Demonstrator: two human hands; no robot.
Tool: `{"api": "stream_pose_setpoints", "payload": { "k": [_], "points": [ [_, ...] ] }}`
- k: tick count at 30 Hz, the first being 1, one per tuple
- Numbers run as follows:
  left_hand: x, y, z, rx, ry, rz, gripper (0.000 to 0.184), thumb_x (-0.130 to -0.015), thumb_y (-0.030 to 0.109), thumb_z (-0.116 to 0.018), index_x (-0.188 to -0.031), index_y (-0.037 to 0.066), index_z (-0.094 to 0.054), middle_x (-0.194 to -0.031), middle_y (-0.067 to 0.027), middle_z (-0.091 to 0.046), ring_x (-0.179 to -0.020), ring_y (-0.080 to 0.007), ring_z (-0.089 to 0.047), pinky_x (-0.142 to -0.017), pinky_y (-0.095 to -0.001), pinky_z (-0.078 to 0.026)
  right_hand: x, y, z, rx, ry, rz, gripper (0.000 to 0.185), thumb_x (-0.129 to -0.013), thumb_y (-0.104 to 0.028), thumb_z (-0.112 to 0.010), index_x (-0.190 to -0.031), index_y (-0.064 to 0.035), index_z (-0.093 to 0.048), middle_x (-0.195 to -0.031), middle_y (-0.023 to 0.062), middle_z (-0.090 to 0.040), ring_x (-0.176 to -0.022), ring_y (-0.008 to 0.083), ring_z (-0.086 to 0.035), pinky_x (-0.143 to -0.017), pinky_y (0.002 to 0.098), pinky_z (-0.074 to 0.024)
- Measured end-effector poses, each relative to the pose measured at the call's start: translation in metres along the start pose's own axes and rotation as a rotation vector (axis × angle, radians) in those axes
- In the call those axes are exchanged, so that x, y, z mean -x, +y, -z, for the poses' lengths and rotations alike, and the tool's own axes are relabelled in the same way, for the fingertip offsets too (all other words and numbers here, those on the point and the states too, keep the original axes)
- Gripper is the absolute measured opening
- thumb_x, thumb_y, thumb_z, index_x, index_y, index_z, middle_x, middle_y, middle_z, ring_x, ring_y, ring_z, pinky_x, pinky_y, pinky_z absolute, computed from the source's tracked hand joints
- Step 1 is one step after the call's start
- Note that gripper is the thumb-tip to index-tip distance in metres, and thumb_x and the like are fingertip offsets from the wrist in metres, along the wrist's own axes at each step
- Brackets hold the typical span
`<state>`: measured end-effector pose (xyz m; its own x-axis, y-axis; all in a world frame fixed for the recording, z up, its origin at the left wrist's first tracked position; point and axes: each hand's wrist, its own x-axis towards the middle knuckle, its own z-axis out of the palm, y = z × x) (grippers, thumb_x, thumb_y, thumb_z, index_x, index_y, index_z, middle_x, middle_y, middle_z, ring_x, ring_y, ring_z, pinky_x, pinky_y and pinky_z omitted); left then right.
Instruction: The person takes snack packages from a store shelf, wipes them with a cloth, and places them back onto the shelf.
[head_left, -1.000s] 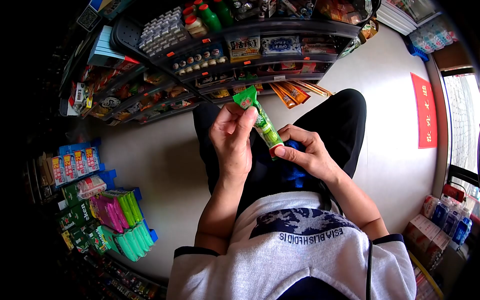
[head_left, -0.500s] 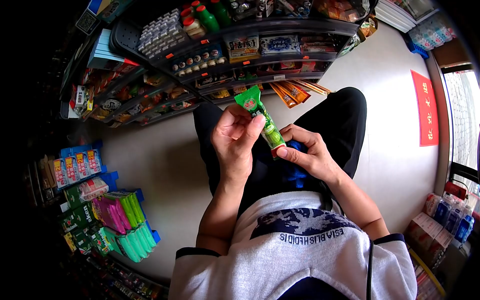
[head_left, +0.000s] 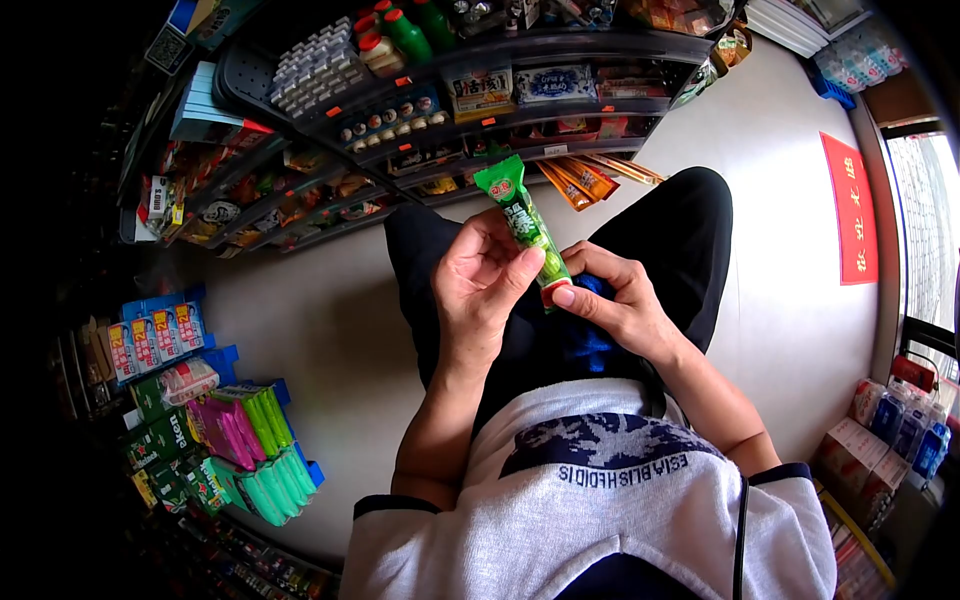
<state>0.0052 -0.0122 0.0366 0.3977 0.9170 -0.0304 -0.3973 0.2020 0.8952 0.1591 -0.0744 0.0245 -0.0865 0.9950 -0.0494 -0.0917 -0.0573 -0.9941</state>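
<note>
A slim green snack packet with a red lower end is held between my two hands, tilted with its top toward the shelves. My left hand grips its left side, the thumb lying across the lower front. At the red bottom end, my right hand pinches the packet between thumb and fingers. Both hands are above my lap, between my bent knees in dark trousers. Something blue lies behind the hands, partly covered by them; its kind cannot be made out.
Store shelves full of packaged goods stand ahead, with long orange packets sticking out at the bottom. Stacked tissue packs and boxes are at the left. A red paper banner lies on the right side, near bottled drinks.
My left thumb has slid down the packet toward its lower end, uncovering more of the printed front. The packet has turned slightly more upright. My right hand stays at the bottom end.
</note>
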Motion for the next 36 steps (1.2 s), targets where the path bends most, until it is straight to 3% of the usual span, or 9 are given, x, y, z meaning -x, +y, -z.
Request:
{"api": "stream_pose_setpoints", "payload": {
  "k": [3,6,9,14,25,27,31,33,36],
  "points": [
    [0.000,0.002,0.000,-0.019,-0.002,-0.024,0.026,-0.084,0.003,-0.064,-0.107,-0.003,-0.053,-0.092,-0.0037,-0.058,-0.083,-0.0079,-0.056,-0.078,-0.0222,-0.046,-0.001,-0.001,-0.001,0.004,0.001,-0.002,0.025,-0.084,-0.024,-0.068,-0.091,0.0001,-0.063,-0.086,0.0058,-0.058,-0.078,0.0128,-0.055,-0.072,0.0259,-0.0432],
    [0.001,0.001,0.002,-0.028,-0.021,-0.002,0.037,-0.083,0.002,-0.062,-0.118,-0.005,-0.051,-0.099,-0.0042,-0.058,-0.090,-0.0096,-0.055,-0.084,-0.0239,-0.044,-0.002,-0.001,-0.001,0.012,0.002,0.007,0.025,-0.084,-0.023,-0.068,-0.091,0.0003,-0.063,-0.086,0.0058,-0.059,-0.078,0.0128,-0.055,-0.071,0.0261,-0.0434],
    [-0.001,0.000,0.000,-0.006,0.002,-0.015,0.028,-0.084,0.002,-0.063,-0.109,-0.003,-0.052,-0.093,-0.0038,-0.058,-0.084,-0.0080,-0.056,-0.079,-0.0224,-0.046,-0.003,0.000,-0.001,0.023,0.005,0.017,0.025,-0.084,-0.024,-0.068,-0.091,0.0001,-0.063,-0.086,0.0058,-0.059,-0.078,0.0127,-0.055,-0.071,0.0261,-0.0435],
    [-0.002,-0.004,0.000,0.055,-0.018,-0.025,0.041,-0.083,0.004,-0.065,-0.119,-0.002,-0.046,-0.096,-0.0033,-0.056,-0.088,-0.0082,-0.055,-0.079,-0.0224,-0.046,-0.003,0.000,0.001,0.002,-0.003,-0.011,0.026,-0.085,-0.026,-0.066,-0.090,-0.0007,-0.064,-0.085,0.0053,-0.059,-0.078,0.0122,-0.055,-0.071,0.0256,-0.0434],
    [-0.001,-0.015,0.008,0.012,-0.059,0.068,0.041,-0.085,0.004,-0.064,-0.122,-0.001,-0.046,-0.092,-0.0005,-0.055,-0.083,-0.0076,-0.055,-0.077,-0.0226,-0.046,-0.006,0.011,0.000,-0.046,0.009,-0.070,0.026,-0.087,-0.026,-0.065,-0.092,-0.0004,-0.062,-0.087,0.0056,-0.060,-0.080,0.0113,-0.055,-0.072,0.0257,-0.0438],
    [-0.002,-0.025,0.009,0.042,-0.059,0.064,0.043,-0.086,0.006,-0.063,-0.125,-0.002,-0.047,-0.095,-0.0001,-0.054,-0.085,-0.0080,-0.052,-0.082,-0.0235,-0.043,-0.008,0.017,0.004,-0.001,0.007,-0.054,0.026,-0.085,-0.024,-0.066,-0.095,0.0000,-0.062,-0.089,0.0074,-0.061,-0.082,0.0124,-0.056,-0.074,0.0263,-0.0443],
    [0.002,-0.042,0.020,0.150,0.066,0.216,0.040,-0.091,0.012,-0.057,-0.127,-0.001,-0.047,-0.089,0.0016,-0.053,-0.079,-0.0051,-0.050,-0.073,-0.0193,-0.041,-0.010,0.014,0.013,0.277,-0.102,-0.136,0.032,-0.080,-0.024,-0.072,-0.100,-0.0004,-0.061,-0.093,0.0098,-0.062,-0.089,0.0171,-0.059,-0.078,0.0272,-0.0450],
    [-0.001,-0.051,0.028,0.115,0.125,0.136,0.039,-0.091,0.012,-0.054,-0.129,0.002,-0.046,-0.087,0.0028,-0.052,-0.074,-0.0036,-0.047,-0.068,-0.0189,-0.041,-0.014,0.009,0.018,0.408,0.024,0.004,0.031,-0.078,-0.018,-0.072,-0.102,0.0001,-0.061,-0.094,0.0098,-0.061,-0.092,0.0191,-0.059,-0.081,0.0277,-0.0448],
    [-0.001,-0.056,0.029,0.125,0.133,0.175,0.042,-0.091,0.013,-0.051,-0.131,0.006,-0.044,-0.093,0.0024,-0.055,-0.073,-0.0042,-0.046,-0.067,-0.0194,-0.041,-0.026,0.000,0.017,0.239,0.319,0.073,0.035,-0.077,-0.007,-0.064,-0.111,-0.0007,-0.057,-0.104,0.0134,-0.058,-0.099,0.0237,-0.056,-0.088,0.0312,-0.0425]
  ]
}}
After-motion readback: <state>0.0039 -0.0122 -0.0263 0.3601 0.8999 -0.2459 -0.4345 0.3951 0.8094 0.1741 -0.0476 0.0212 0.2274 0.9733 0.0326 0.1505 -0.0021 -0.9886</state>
